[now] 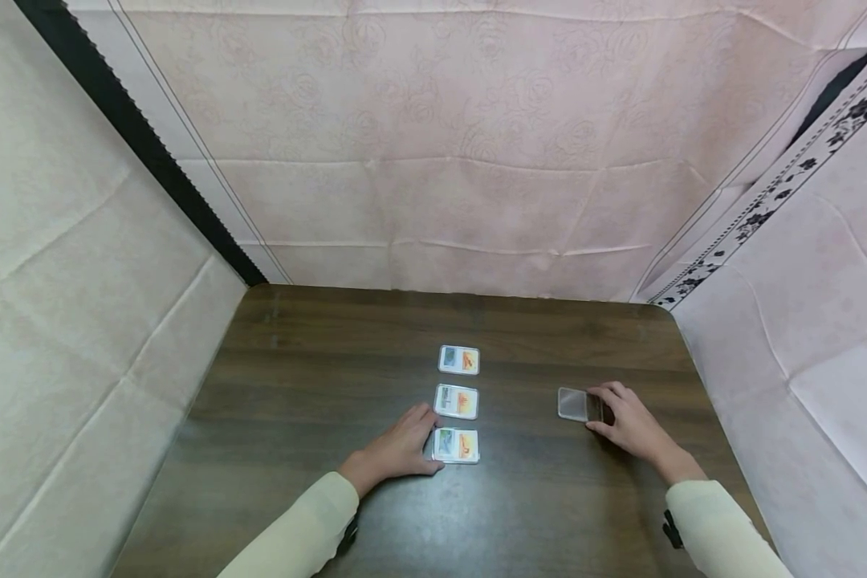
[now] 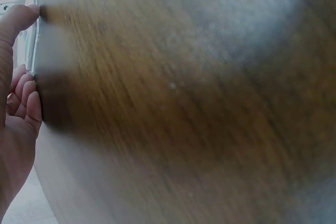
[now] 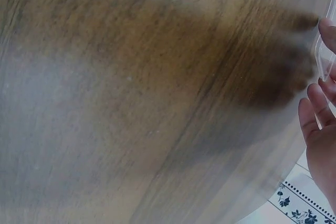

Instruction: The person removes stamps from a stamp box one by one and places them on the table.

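Note:
Three picture cards in clear cases lie in a column at the middle of the dark wooden table (image 1: 296, 385): a far card (image 1: 458, 360), a middle card (image 1: 456, 401) and a near card (image 1: 457, 446). My left hand (image 1: 429, 441) lies flat on the table, its thumb and fingers pinching the near card's left end. In the left wrist view the left hand's thumb (image 2: 16, 20) and fingers (image 2: 27, 103) span the case's edge (image 2: 32, 45). My right hand (image 1: 598, 412) holds an empty clear case (image 1: 575, 404) by its right end on the table; the right wrist view shows the case's edge (image 3: 325, 51) between my fingers (image 3: 315, 119).
Pale pink cloth walls (image 1: 433, 160) close in the table at the back and on both sides. A dark strip (image 1: 137, 144) runs down the left back corner. Bare wood lies to the left of the cards and between the card column and the clear case.

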A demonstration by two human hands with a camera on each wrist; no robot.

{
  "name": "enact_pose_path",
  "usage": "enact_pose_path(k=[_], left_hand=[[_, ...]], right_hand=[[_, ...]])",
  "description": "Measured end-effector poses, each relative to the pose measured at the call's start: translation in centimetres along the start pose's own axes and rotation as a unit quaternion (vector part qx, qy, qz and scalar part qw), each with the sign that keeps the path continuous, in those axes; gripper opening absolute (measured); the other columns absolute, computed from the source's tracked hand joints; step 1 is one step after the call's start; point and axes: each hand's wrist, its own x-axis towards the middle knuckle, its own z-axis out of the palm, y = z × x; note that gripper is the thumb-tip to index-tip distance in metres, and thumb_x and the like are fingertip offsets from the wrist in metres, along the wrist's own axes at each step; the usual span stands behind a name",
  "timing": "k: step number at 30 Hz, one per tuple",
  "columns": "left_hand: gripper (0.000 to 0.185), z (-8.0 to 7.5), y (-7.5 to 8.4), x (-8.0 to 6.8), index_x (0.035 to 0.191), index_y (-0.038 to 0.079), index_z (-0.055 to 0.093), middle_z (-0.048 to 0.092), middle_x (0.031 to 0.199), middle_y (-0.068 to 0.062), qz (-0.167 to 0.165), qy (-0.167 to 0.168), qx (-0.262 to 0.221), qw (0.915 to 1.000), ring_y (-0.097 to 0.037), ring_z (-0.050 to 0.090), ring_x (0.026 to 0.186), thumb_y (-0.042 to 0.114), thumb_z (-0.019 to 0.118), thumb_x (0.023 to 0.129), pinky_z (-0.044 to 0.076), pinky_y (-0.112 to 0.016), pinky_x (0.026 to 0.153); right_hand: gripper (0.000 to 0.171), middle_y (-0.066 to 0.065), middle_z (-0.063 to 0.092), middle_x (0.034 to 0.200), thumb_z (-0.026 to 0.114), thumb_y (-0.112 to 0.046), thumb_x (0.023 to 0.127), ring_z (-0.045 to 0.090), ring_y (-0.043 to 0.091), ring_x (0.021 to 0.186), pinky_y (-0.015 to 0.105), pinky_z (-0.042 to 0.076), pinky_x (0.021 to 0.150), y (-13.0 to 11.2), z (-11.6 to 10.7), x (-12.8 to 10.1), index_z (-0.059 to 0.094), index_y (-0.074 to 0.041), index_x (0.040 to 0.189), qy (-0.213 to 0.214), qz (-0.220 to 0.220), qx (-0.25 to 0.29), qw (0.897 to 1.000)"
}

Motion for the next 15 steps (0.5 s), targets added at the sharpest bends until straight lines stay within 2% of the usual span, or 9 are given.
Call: enact_pose_path(k=[7,15], left_hand=[[0.063,0.1,0.0,0.0,0.126,0.013,0.059,0.050,0.117,0.003,-0.004,-0.001,-0.001,1.0000,-0.011,0.046,0.102,0.050,0.083,0.082,0.046,-0.029,0.090],[0.065,-0.2,0.0,0.0,0.129,0.012,0.058,0.050,0.117,0.003,-0.008,-0.007,-0.009,0.9999,-0.011,0.046,0.103,0.051,0.082,0.082,0.046,-0.029,0.090]], right_hand=[[0.058,0.018,0.060,0.127,0.087,-0.025,0.083,0.057,0.040,0.114,0.058,0.047,0.092,-0.9,0.3,-0.7,0.064,-0.004,0.132,0.004,-0.029,0.003,1.000],[0.058,0.012,0.062,0.124,0.090,-0.024,0.080,0.059,0.035,0.113,0.055,0.049,0.093,-2.1,1.1,-2.7,0.066,-0.005,0.129,0.017,-0.062,0.005,0.998]])
